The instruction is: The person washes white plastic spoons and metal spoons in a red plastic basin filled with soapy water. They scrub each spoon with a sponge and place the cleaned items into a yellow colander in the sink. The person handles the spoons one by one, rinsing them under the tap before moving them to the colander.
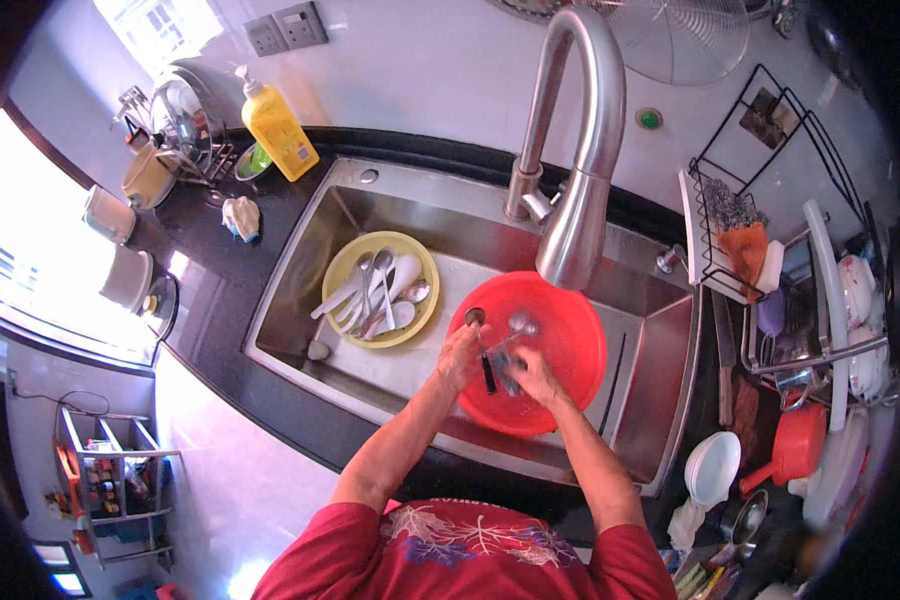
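Note:
My left hand (pixel 458 356) is closed on a black-handled spoon (pixel 488 374), its small bowl showing above my fingers. Beside it, my right hand (pixel 535 377) is curled and slightly blurred. A greyish thing shows at its fingertips, too unclear to name. Both hands are over a red basin (pixel 582 335) in the right part of the sink. Metal spoons (pixel 522 323) lie in the basin beyond my hands. To the left, a yellow bowl (pixel 425 262) holds several white and metal spoons (pixel 382 285).
A steel faucet (pixel 580 220) arches over the steel sink (pixel 300 240), its spout above the basin's far rim. Behind the left corner stands a yellow pump bottle (pixel 278 130). A crumpled white cloth (pixel 241 217) lies on the dark counter. A dish rack (pixel 820 350) and red pan (pixel 792 450) are at right.

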The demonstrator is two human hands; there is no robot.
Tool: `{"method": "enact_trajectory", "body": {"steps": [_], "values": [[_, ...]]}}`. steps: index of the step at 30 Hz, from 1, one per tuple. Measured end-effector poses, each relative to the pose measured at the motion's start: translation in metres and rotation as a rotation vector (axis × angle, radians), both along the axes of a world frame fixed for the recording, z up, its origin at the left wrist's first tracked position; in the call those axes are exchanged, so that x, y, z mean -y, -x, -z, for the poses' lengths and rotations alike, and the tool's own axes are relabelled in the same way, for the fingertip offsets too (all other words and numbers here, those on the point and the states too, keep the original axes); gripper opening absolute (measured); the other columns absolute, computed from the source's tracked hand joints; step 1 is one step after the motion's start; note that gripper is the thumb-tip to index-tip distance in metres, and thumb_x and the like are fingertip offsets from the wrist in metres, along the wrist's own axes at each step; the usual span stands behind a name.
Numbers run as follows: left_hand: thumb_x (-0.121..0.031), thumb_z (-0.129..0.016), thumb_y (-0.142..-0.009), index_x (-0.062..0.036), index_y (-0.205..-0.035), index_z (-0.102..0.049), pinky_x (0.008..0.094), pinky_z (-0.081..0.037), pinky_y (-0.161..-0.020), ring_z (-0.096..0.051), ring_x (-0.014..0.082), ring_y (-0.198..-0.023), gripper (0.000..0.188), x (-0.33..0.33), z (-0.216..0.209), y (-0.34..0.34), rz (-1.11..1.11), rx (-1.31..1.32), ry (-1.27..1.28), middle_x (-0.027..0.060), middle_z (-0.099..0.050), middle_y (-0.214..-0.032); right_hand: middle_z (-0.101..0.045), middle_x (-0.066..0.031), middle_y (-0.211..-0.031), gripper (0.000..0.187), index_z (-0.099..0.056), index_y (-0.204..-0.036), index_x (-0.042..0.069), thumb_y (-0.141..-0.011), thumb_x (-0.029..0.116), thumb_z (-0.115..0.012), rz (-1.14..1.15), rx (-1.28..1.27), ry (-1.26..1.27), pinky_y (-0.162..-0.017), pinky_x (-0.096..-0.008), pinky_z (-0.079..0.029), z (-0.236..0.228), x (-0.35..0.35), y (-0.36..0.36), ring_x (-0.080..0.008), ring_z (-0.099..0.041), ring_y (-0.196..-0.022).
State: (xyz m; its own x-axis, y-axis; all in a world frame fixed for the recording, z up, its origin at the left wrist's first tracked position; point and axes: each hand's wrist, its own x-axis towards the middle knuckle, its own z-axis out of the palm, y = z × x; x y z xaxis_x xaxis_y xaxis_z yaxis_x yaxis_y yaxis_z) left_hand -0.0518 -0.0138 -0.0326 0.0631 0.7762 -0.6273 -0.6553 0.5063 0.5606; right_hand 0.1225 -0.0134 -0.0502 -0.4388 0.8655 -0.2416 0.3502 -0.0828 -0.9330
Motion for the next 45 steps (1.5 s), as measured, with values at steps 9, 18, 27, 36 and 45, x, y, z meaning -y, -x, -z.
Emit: {"method": "enact_trajectory", "body": {"steps": [9,18,27,36,45], "values": [[-0.024,-0.044,-0.088,-0.0092,-0.101,-0.052,0.033,-0.044,-0.082,-0.055,0.0162,-0.089,0.021,-0.008,0.001,-0.024,0.095,0.373,-0.289,0.0041,-0.057,-0.098,-0.051,-0.0159,-0.079,0.022,-0.049,-0.092,0.0,-0.071,0.006,-0.054,0.258,0.003,-0.51,-0.067,-0.0373,-0.041,-0.067,-0.014,0.034,-0.0307,-0.052,-0.075],[-0.025,-0.044,-0.089,-0.0078,-0.099,-0.052,0.0331,-0.044,-0.082,-0.055,0.0189,-0.091,0.022,-0.018,-0.046,-0.032,0.086,0.314,-0.395,0.0089,-0.057,-0.103,-0.051,-0.0181,-0.081,0.017,-0.05,-0.084,-0.001,-0.068,0.007,-0.051,-0.019,0.274,-0.469,-0.069,-0.0391,-0.04,-0.003,0.032,-0.002,-0.0336,-0.051,-0.079],[-0.017,-0.046,-0.086,-0.0034,-0.102,-0.056,0.0322,-0.044,-0.069,-0.055,0.0173,-0.08,0.023,-0.043,-0.023,0.013,0.092,-0.56,-0.711,0.0037,-0.059,-0.091,-0.056,-0.0091,-0.094,0.02,-0.06,-0.085,0.012,-0.068,0.017,-0.052,-0.363,1.145,-0.292,-0.076,-0.053,-0.033,0.018,0.037,-0.044,-0.0278,-0.05,-0.095],[-0.002,-0.046,-0.074,-0.014,-0.109,-0.053,0.0417,-0.045,-0.072,-0.057,0.0332,-0.084,0.038,-0.062,0.009,0.139,0.25,-1.642,-0.373,0.019,-0.059,-0.089,-0.056,-0.0147,-0.102,0.03,-0.056,-0.096,0.009,-0.072,0.027,-0.053,0.038,0.935,-0.022,-0.082,-0.0496,-0.036,0.023,-0.002,-0.031,-0.0301,-0.051,-0.098],[0.001,-0.05,-0.069,-0.015,-0.112,-0.051,0.0409,-0.041,-0.077,-0.05,0.0333,-0.085,0.046,-0.068,0.037,0.173,0.312,-1.888,-0.398,0.0152,-0.054,-0.091,-0.05,-0.0239,-0.109,0.047,-0.043,-0.114,0.002,-0.073,0.022,-0.054,0.435,0.577,-0.062,-0.089,-0.0417,-0.035,0.044,-0.057,-0.015,-0.0371,-0.046,-0.105]]}}
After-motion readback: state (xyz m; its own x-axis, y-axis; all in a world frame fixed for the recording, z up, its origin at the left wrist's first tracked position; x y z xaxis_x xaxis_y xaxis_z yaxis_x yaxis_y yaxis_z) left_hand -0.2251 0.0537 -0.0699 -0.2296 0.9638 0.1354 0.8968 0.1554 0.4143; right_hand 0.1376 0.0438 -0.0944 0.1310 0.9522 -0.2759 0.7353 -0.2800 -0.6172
